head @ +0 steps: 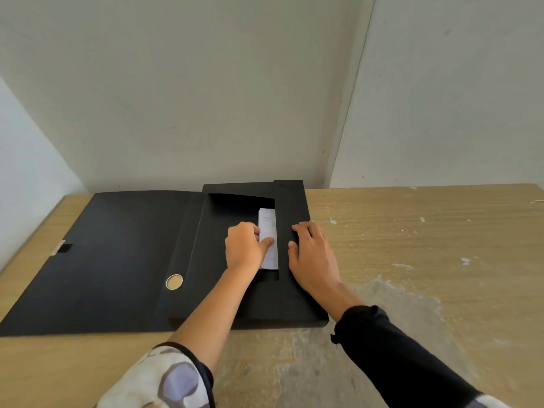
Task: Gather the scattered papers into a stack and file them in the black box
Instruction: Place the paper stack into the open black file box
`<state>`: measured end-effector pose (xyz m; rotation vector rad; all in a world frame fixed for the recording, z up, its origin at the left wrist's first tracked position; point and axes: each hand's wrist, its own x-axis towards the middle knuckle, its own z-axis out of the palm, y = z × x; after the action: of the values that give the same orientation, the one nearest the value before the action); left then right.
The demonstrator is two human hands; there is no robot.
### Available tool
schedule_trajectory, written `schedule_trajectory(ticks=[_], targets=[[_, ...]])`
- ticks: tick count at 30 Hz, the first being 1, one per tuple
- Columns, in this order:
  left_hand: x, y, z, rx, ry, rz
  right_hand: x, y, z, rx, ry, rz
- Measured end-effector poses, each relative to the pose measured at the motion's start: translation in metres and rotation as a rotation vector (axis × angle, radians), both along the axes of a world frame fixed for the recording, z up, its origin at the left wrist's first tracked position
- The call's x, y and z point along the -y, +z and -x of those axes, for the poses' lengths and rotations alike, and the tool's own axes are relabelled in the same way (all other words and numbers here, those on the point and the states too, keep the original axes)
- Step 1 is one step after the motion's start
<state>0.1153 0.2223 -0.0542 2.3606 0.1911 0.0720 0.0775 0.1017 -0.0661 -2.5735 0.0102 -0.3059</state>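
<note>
A black file box (294, 307) lies open on the wooden table (412, 245), its big lid (103, 254) folded out flat to the left. Inside the box lies a stack of white papers (269, 225), mostly hidden; only a narrow strip shows. My left hand (245, 245) is inside the box, fingers curled, thumb pressing on the papers. My right hand (312, 254) rests on the box's black right flap (290, 207), fingers spread and flat, pressing it down over the papers.
Grey walls rise just behind the table, and a corner pillar stands at the back right. The lid has a round hole (174, 281) and a small clasp tab (63, 248) at its left edge. The table top is worn and stained near the front.
</note>
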Motion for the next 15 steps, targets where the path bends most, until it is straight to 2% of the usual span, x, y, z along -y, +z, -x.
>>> schedule_trajectory(ticks=[7, 12, 15], targets=[[-0.018, 0.011, 0.014, 0.004, 0.0, 0.032, 0.0, 0.014, 0.011, -0.05, 0.049, -0.003], [-0.063, 0.017, 0.052, 0.108, 0.045, 0.028, -0.024, 0.022, 0.049, -0.062, 0.196, 0.07], [-0.09, 0.015, 0.085, 0.191, 0.1, 0.023, -0.039, 0.02, 0.071, -0.05, 0.19, 0.06]])
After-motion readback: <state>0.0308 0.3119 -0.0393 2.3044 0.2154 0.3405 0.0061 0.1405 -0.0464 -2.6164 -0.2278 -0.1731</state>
